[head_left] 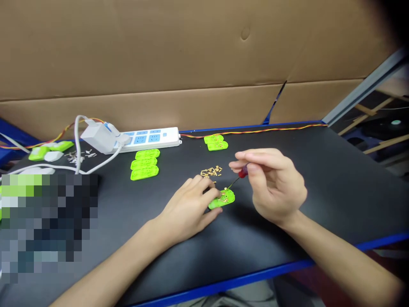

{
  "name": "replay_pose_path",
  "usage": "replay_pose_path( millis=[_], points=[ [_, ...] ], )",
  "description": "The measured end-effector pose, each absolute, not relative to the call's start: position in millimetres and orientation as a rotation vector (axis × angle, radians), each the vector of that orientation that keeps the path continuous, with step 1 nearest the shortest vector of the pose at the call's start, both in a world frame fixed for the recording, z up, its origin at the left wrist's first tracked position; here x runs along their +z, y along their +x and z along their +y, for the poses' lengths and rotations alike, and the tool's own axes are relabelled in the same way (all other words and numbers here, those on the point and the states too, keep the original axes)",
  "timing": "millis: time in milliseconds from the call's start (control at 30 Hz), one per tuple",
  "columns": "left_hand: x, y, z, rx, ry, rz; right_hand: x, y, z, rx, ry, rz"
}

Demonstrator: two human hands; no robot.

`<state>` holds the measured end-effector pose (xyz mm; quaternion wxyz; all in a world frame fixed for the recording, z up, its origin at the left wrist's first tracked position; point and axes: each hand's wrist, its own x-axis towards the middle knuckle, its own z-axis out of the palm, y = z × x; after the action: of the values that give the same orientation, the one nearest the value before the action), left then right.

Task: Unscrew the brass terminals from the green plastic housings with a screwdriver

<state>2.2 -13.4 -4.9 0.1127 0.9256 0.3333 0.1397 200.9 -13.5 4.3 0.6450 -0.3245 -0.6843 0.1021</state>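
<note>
A small green plastic piece (228, 197) with brass-coloured parts in it lies on the black table. My left hand (191, 204) grips its left end between thumb and fingers, covering that end. Above and to the right, my right hand (276, 183) is closed on a screwdriver (243, 172) with a red handle. The screwdriver's thin shaft slants down to the left, and its tip is at the upper edge of the green piece. Just behind the piece is a loose pile of small brass parts (212, 171).
Three green pieces (144, 172) lie left of centre, and two more (217, 146) lie at the back. A white power strip (169, 137) with plugs and cables stands at the back left. Green and white parts (40, 152) are at the far left. Cardboard (191, 51) rises behind the table.
</note>
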Motion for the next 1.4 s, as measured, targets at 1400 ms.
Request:
replay_pose_path(
  millis=[1400],
  points=[
    [-4.2,-1.8,-6.3,0.479,2.756,0.979,5.4,201.7,-14.2,0.236,-0.682,-1.671]
  ],
)
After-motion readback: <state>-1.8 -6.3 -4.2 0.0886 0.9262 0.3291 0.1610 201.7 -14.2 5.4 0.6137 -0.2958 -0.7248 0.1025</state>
